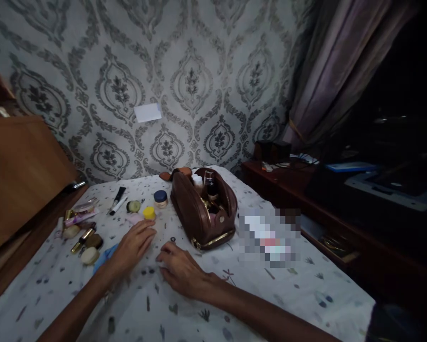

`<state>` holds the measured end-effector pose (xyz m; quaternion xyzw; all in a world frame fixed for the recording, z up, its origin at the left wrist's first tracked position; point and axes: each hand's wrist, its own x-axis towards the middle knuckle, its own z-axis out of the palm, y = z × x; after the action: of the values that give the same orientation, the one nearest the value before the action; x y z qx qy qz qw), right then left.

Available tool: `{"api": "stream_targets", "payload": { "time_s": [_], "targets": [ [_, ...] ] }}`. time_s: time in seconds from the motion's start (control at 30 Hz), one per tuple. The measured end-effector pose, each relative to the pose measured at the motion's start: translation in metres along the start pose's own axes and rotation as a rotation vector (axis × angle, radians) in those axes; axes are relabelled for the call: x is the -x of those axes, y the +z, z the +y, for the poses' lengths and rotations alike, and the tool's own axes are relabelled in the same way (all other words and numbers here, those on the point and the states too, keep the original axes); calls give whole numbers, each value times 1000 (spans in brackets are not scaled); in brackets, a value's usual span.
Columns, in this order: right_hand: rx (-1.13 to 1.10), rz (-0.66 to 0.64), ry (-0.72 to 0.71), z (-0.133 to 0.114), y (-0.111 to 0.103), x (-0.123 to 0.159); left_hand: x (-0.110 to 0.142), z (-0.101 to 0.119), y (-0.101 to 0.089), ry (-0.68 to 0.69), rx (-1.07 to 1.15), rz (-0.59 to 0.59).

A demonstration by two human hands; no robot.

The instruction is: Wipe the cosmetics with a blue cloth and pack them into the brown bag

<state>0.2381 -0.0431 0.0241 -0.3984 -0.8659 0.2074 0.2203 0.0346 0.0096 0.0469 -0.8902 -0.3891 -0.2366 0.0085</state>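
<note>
My left hand [135, 241] reaches over the patterned sheet, fingers stretched out and holding nothing. Its fingertips are close to a small yellow-lidded jar [149, 213] and a pale pink item [135, 218]; I cannot tell whether they touch. My right hand [182, 269] rests near the middle of the sheet, loosely bent, thumb and fingers apart, with nothing visible in it. Beyond it stands a brown toiletry bag [188, 209], unzipped on top. Inside are a white-capped bottle [197, 181] and a dark bottle [211, 189]. A jar with a dark blue lid [160, 199] stands left of the bag.
Several cosmetics lie at left, including a black-capped tube [119, 194], a gold-and-black tube [83, 239] and a cream round item [90, 256]. A blue cloth-like item [105, 257] is partly under my left arm. A blurred patch [270, 237] hides something at right.
</note>
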Motion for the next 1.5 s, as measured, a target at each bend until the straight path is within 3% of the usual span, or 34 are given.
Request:
{"api": "stream_targets", "payload": {
  "time_s": [0.23, 0.43, 0.63, 0.7, 0.93, 1.07, 1.2, 1.37, 1.43, 1.5],
  "targets": [
    [-141, 84, 35, -7, 28, -29, 28, -19, -9, -121, -58, -67],
    [-190, 182, 24, -14, 47, -55, 46, -30, 2, -125, -56, -24],
    [-75, 490, 78, 0, 62, -80, 53, -37, 23, -92, -116, 24],
    [-11, 536, 123, 7, 65, -89, 53, -38, 26, -87, -130, 42],
    [-141, 487, 204, 27, 71, -104, 58, -35, 10, -126, -284, 63],
    [-226, 473, 248, 30, 70, -102, 63, -33, -14, -294, -421, -11],
    [-219, 474, 303, 28, 70, -101, 66, -33, -28, -458, -409, -154],
    [-93, 475, 268, 24, 73, -102, 66, -36, -21, -444, -321, -296],
    [-60, 452, 258, 24, 72, -102, 68, -40, -17, -422, -272, -265],
    [-60, 449, 239, 24, 70, -102, 69, -43, -13, -441, -207, -159]
  ]
}}
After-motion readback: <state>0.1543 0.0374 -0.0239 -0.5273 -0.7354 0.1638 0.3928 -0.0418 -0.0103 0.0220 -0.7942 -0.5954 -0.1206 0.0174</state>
